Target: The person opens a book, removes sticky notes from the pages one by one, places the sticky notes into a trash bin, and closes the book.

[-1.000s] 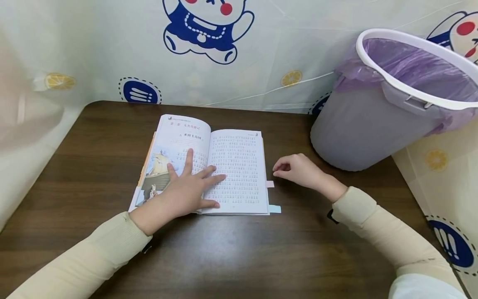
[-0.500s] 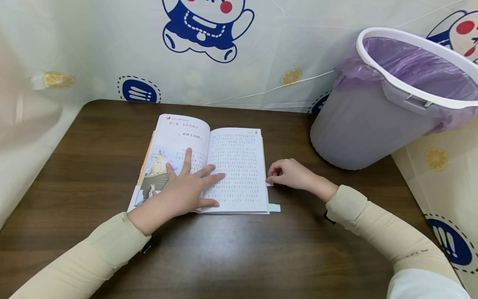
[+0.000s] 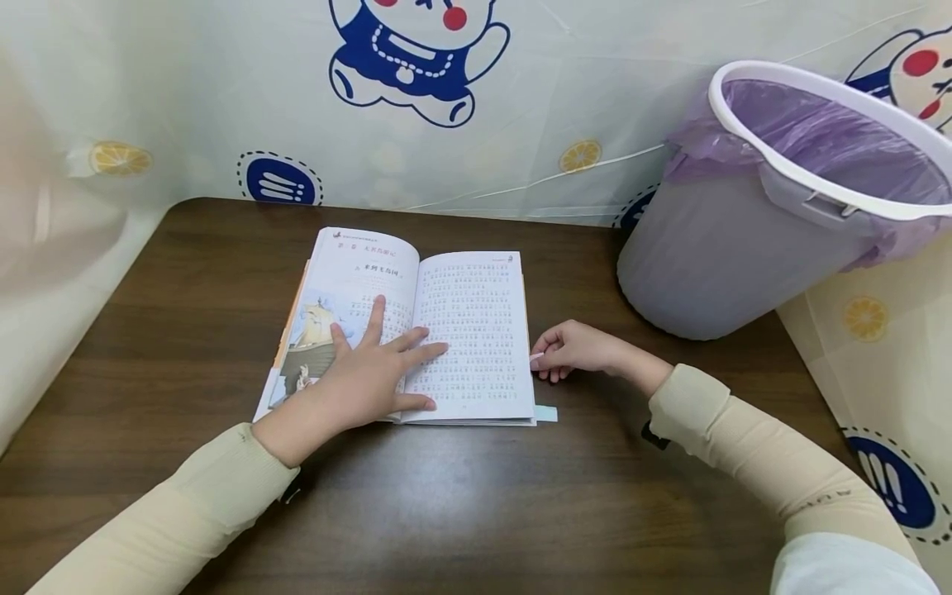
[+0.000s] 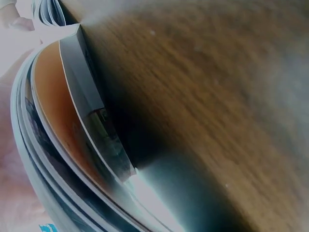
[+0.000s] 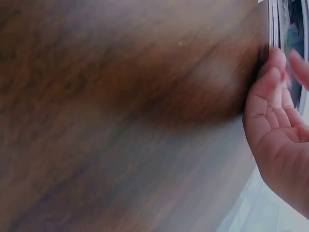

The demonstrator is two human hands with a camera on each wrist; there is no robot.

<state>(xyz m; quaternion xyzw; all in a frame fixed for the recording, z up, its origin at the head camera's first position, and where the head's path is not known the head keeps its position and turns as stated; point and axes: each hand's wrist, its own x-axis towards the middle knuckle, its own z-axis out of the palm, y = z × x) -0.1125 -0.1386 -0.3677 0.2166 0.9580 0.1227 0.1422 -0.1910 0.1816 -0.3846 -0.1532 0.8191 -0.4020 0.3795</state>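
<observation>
Book (image 3: 476,310) open on bench (image 3: 461,512), spine near-far, top edge away from person. L hand (image 3: 364,382), fingers wide, covers pt of it; R hand (image 3: 576,347) pinches pink tab (image 3: 536,357), R edge. Blue tab (image 3: 546,413) nearer person; grey bin (image 3: 714,240) beyond, far R.

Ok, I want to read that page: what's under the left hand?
The open book, its pages showing around the left hand; whatever is printed directly beneath it is covered.

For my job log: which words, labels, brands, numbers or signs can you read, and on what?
"来到飞岛国", probably: black heading on the book.
"AU", rest unclear: right sleeve.
Red heading, other page print: too small or blurred.
No brands or numbers legible.
</observation>
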